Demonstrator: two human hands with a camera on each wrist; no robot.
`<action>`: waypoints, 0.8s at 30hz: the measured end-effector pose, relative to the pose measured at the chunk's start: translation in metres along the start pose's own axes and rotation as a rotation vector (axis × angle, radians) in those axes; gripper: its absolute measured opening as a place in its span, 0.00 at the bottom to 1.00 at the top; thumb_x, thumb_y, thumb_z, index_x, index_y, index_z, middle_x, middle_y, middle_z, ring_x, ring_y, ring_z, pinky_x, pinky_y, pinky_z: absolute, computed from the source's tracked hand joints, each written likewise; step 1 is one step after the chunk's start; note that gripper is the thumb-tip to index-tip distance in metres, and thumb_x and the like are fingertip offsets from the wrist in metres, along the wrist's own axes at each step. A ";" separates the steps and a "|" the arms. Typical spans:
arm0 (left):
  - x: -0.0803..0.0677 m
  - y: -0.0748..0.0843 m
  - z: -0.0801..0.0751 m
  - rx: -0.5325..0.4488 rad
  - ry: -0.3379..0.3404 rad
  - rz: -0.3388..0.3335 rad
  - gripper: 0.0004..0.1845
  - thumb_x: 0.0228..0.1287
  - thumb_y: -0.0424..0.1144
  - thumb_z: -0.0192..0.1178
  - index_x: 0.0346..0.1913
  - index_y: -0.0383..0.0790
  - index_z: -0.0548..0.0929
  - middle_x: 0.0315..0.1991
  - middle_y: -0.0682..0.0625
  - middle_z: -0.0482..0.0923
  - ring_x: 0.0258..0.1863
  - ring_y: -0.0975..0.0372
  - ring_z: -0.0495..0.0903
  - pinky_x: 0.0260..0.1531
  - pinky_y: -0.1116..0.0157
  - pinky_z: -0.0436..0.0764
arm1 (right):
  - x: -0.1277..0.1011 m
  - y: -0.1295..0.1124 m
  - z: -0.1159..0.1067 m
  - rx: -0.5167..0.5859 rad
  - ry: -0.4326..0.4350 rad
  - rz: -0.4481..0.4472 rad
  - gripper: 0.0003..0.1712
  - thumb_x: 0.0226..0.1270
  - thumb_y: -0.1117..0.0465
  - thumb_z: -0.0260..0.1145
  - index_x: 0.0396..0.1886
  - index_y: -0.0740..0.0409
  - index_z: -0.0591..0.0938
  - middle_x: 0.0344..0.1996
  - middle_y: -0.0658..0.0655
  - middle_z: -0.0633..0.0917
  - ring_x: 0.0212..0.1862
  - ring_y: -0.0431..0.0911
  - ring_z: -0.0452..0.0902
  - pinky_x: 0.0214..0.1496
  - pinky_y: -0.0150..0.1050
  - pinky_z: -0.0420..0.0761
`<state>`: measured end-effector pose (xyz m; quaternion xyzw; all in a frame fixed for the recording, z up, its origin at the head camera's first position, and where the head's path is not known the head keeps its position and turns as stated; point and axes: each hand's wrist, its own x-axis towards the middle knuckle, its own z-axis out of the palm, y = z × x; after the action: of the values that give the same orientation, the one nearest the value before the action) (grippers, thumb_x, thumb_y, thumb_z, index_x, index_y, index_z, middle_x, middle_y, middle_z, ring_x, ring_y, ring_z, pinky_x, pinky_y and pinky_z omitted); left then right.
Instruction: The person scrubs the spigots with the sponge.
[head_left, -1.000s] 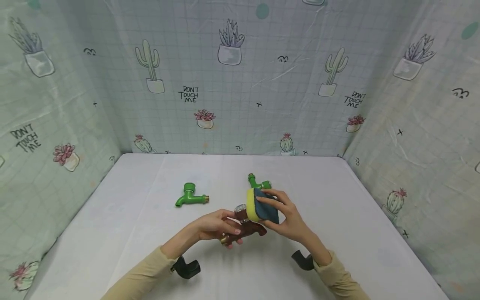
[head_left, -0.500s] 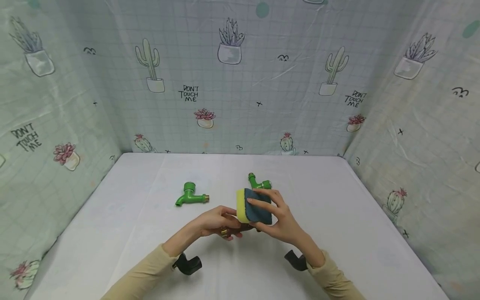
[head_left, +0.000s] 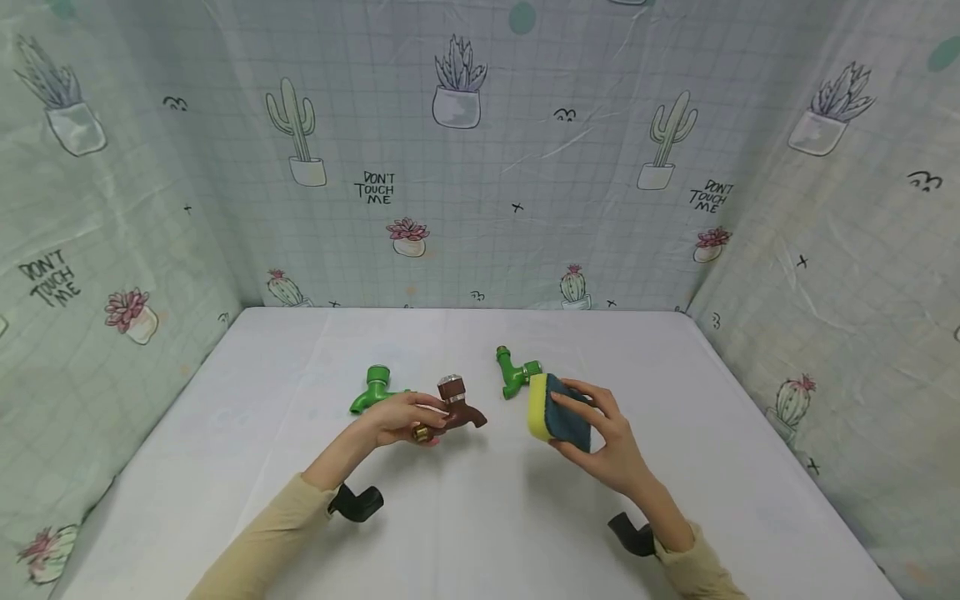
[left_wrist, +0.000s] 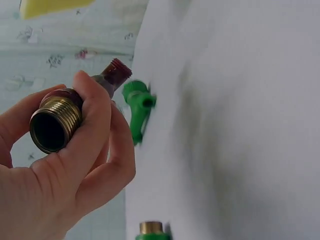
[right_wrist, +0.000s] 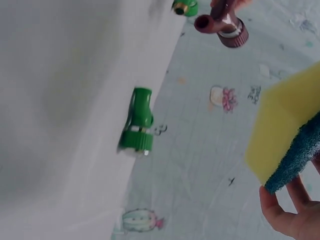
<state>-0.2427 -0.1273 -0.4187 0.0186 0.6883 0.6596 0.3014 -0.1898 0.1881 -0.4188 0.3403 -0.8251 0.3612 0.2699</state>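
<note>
My left hand (head_left: pixel 401 419) grips a brown tap (head_left: pixel 453 407) near its brass threaded end, holding it above the table. In the left wrist view, fingers curl round the tap's body behind the open brass thread (left_wrist: pixel 56 124). To the right, my right hand (head_left: pixel 611 437) pinches a sponge (head_left: pixel 558 412), yellow on one side and dark blue-green on the other. A gap separates the sponge from the brown tap. One green tap (head_left: pixel 375 390) lies behind my left hand, which partly covers it. Another green tap (head_left: pixel 515 372) lies just beyond the sponge.
The white table (head_left: pixel 465 517) stretches around both hands. Patterned cloth walls (head_left: pixel 480 167) enclose it at the back and sides. Black curved pieces (head_left: pixel 358 505) show by both wrists.
The sponge, earlier against the brown tap, has moved right with my right hand. My left hand has shifted left and farther back with the tap, whose knob now points up.
</note>
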 end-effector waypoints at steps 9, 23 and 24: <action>0.025 0.005 -0.020 -0.046 0.089 -0.061 0.18 0.58 0.28 0.54 0.52 0.25 0.71 0.42 0.42 0.70 0.33 0.60 0.77 0.32 0.66 0.82 | -0.017 0.014 -0.024 -0.057 0.060 0.073 0.38 0.35 0.69 0.75 0.53 0.54 0.75 0.56 0.60 0.70 0.60 0.41 0.60 0.53 0.22 0.67; 0.071 0.015 -0.020 0.259 0.171 -0.102 0.16 0.55 0.29 0.57 0.49 0.35 0.78 0.44 0.45 0.72 0.30 0.62 0.72 0.24 0.66 0.79 | -0.015 -0.010 -0.047 -0.092 0.144 0.108 0.36 0.31 0.77 0.73 0.49 0.64 0.76 0.50 0.69 0.72 0.58 0.39 0.62 0.52 0.15 0.62; 0.074 0.015 -0.019 0.264 0.175 -0.108 0.16 0.55 0.29 0.57 0.49 0.36 0.79 0.43 0.45 0.72 0.30 0.62 0.71 0.24 0.66 0.78 | -0.015 -0.012 -0.047 -0.089 0.144 0.105 0.36 0.31 0.78 0.73 0.49 0.65 0.76 0.50 0.69 0.72 0.57 0.40 0.62 0.52 0.15 0.62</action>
<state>-0.3173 -0.1110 -0.4345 -0.0366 0.7928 0.5452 0.2701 -0.1622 0.2240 -0.3962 0.2574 -0.8355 0.3612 0.3243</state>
